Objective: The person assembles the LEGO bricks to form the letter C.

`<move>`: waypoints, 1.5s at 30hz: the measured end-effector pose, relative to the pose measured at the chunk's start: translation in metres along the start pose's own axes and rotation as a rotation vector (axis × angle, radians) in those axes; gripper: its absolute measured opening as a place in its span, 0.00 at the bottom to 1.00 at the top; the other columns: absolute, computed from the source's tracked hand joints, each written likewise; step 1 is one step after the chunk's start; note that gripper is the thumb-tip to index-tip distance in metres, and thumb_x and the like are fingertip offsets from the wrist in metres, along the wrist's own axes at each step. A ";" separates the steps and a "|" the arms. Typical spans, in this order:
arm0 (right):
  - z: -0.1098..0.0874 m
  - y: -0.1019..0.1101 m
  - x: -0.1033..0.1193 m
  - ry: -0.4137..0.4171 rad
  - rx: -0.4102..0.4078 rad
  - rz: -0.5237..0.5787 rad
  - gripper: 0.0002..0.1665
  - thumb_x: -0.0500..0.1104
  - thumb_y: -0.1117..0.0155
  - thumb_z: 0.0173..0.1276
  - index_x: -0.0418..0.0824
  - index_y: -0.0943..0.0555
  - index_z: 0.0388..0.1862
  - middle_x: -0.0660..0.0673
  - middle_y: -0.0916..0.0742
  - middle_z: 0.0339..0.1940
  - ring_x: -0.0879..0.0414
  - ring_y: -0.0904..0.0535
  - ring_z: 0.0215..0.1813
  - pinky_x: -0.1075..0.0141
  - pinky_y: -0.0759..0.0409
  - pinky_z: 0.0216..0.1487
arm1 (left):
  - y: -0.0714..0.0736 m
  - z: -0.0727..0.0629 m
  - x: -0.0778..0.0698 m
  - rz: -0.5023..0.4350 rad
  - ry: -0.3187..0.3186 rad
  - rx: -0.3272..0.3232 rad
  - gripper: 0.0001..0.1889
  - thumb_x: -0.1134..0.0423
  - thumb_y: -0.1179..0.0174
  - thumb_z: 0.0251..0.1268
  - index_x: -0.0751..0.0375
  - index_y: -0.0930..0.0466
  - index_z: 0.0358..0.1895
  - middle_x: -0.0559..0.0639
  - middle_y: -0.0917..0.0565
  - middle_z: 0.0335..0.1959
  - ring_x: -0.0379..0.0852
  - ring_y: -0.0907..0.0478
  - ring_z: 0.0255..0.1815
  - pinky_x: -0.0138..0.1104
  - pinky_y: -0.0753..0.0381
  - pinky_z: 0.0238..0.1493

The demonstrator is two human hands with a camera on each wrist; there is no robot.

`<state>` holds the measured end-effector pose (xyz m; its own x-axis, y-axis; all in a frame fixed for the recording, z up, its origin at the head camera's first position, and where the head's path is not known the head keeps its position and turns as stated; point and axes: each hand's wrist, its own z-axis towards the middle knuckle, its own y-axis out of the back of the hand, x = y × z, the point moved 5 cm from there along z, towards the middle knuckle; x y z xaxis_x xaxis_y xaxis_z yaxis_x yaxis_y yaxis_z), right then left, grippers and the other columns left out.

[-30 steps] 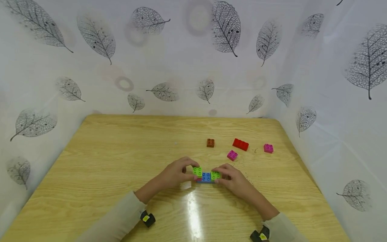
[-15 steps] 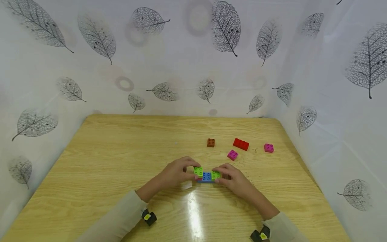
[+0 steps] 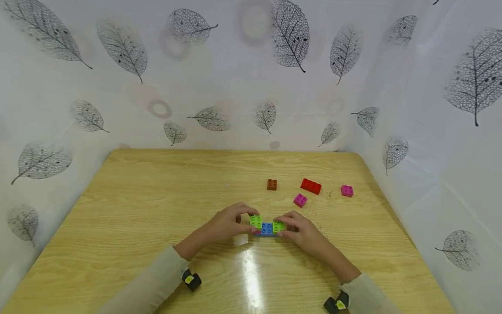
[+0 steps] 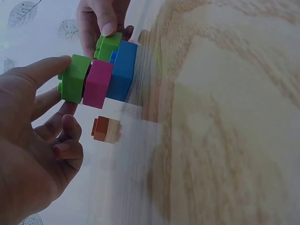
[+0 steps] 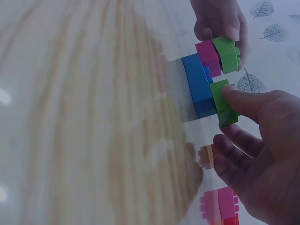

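Note:
A long blue brick (image 3: 267, 229) lies on the table, with studs showing along its middle. On its left end sits a pink brick (image 4: 98, 83), topped by a lime-green brick (image 3: 256, 221) that tilts slightly, a thin gap showing between the two in the left wrist view. My left hand (image 3: 228, 224) pinches that green brick between thumb and finger. A second lime-green brick (image 3: 278, 226) sits on the right end of the blue one, pinched by my right hand (image 3: 301, 232). Fingertips partly cover both green bricks.
Beyond the hands lie a brown brick (image 3: 272, 184), a long red brick (image 3: 311, 186), a nearer pink brick (image 3: 300, 200) and a farther pink brick (image 3: 347, 190). Leaf-patterned white curtain (image 3: 235, 87) borders the wooden table (image 3: 157, 187) at the back and sides.
Both hands keep their hold on the green bricks and barely move. The whole head view shifts very slightly; the loose bricks stay where they were.

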<state>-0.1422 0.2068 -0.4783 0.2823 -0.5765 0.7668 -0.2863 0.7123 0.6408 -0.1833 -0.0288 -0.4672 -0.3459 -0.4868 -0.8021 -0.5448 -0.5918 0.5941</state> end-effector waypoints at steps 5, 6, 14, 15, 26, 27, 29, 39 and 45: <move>0.000 0.000 0.001 -0.001 0.004 0.004 0.24 0.51 0.33 0.71 0.48 0.18 0.64 0.54 0.19 0.51 0.60 0.27 0.41 0.68 0.26 0.41 | 0.006 0.006 0.000 -0.054 -0.010 -0.001 0.23 0.42 0.41 0.72 0.46 0.21 0.65 0.39 0.21 0.56 0.45 0.26 0.42 0.40 0.23 0.38; 0.000 0.000 0.001 -0.002 0.005 0.006 0.24 0.52 0.33 0.71 0.48 0.19 0.64 0.54 0.19 0.51 0.60 0.27 0.41 0.68 0.26 0.41 | 0.008 0.009 0.000 -0.066 -0.010 -0.006 0.23 0.42 0.43 0.74 0.46 0.21 0.65 0.40 0.20 0.56 0.45 0.25 0.42 0.40 0.22 0.39; -0.001 0.001 0.001 -0.011 0.007 0.002 0.24 0.52 0.33 0.71 0.49 0.19 0.64 0.53 0.19 0.52 0.60 0.27 0.41 0.68 0.25 0.40 | 0.015 0.039 -0.002 -0.063 -0.048 -0.031 0.24 0.43 0.45 0.75 0.52 0.21 0.64 0.42 0.19 0.55 0.46 0.25 0.43 0.41 0.23 0.43; -0.001 0.001 0.001 -0.011 0.005 -0.001 0.24 0.52 0.33 0.71 0.49 0.19 0.64 0.52 0.19 0.52 0.60 0.27 0.41 0.68 0.25 0.40 | 0.015 0.044 -0.003 -0.050 -0.052 -0.031 0.24 0.43 0.45 0.75 0.52 0.21 0.64 0.43 0.19 0.55 0.46 0.25 0.43 0.41 0.23 0.43; -0.006 0.005 0.001 0.016 0.004 0.009 0.24 0.51 0.34 0.72 0.48 0.19 0.64 0.51 0.19 0.54 0.60 0.27 0.41 0.68 0.24 0.41 | -0.005 0.097 -0.010 0.086 -0.077 0.015 0.21 0.47 0.42 0.74 0.47 0.21 0.64 0.39 0.20 0.55 0.41 0.24 0.44 0.36 0.22 0.44; -0.006 0.005 0.001 0.021 0.005 0.010 0.23 0.51 0.34 0.72 0.48 0.19 0.64 0.51 0.19 0.53 0.60 0.27 0.41 0.68 0.24 0.41 | -0.008 0.101 -0.011 0.088 -0.082 0.024 0.21 0.48 0.41 0.74 0.47 0.21 0.65 0.39 0.20 0.56 0.41 0.24 0.45 0.37 0.21 0.45; -0.005 0.005 0.000 0.027 0.006 0.012 0.23 0.51 0.34 0.72 0.48 0.19 0.64 0.51 0.19 0.53 0.60 0.27 0.41 0.68 0.24 0.41 | -0.012 0.111 -0.014 0.097 -0.086 0.035 0.20 0.48 0.41 0.74 0.46 0.21 0.65 0.39 0.19 0.58 0.41 0.22 0.50 0.38 0.21 0.50; -0.004 0.004 -0.002 0.027 0.018 0.037 0.21 0.50 0.34 0.72 0.52 0.18 0.62 0.52 0.19 0.52 0.59 0.27 0.42 0.68 0.25 0.43 | -0.028 0.149 -0.020 0.152 -0.088 0.132 0.19 0.52 0.40 0.74 0.46 0.22 0.65 0.39 0.21 0.64 0.41 0.27 0.68 0.42 0.28 0.69; -0.005 0.004 -0.002 0.016 0.018 0.032 0.21 0.50 0.34 0.72 0.52 0.18 0.63 0.52 0.19 0.52 0.59 0.27 0.42 0.68 0.25 0.43 | -0.035 0.162 -0.027 0.150 -0.108 0.186 0.20 0.53 0.41 0.75 0.47 0.22 0.66 0.42 0.22 0.65 0.42 0.28 0.68 0.37 0.26 0.67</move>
<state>-0.1390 0.2131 -0.4776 0.2877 -0.5470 0.7861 -0.3116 0.7227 0.6169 -0.2787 0.1095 -0.4764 -0.5078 -0.4828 -0.7134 -0.6086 -0.3850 0.6938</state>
